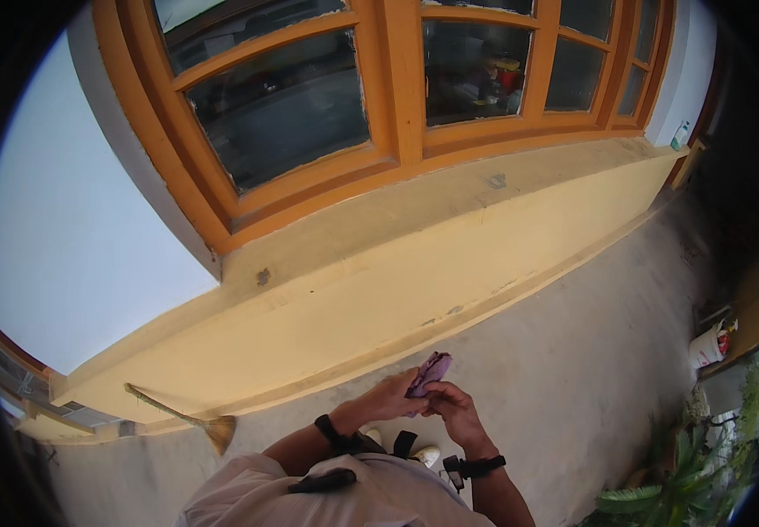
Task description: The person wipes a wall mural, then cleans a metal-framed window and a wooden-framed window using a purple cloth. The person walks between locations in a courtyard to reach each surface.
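A folded purple cloth (pixel 429 375) is held between my two hands, in front of my body and over the concrete floor. My left hand (pixel 389 395) grips its left side. On the lower right side, the fingers of my right hand (pixel 450 407) pinch the cloth's edge. Both wrists wear black straps. Beyond the hands runs a yellow wall with a ledge (pixel 353 244), below a window with an orange wooden frame (pixel 408 85).
A straw broom (pixel 220 431) leans against the low wall at the left. On the ledge's far right end stands a spray bottle (pixel 680 135). A white bucket (pixel 709 347) with things in it and a leafy green plant (pixel 663 484) are at the right.
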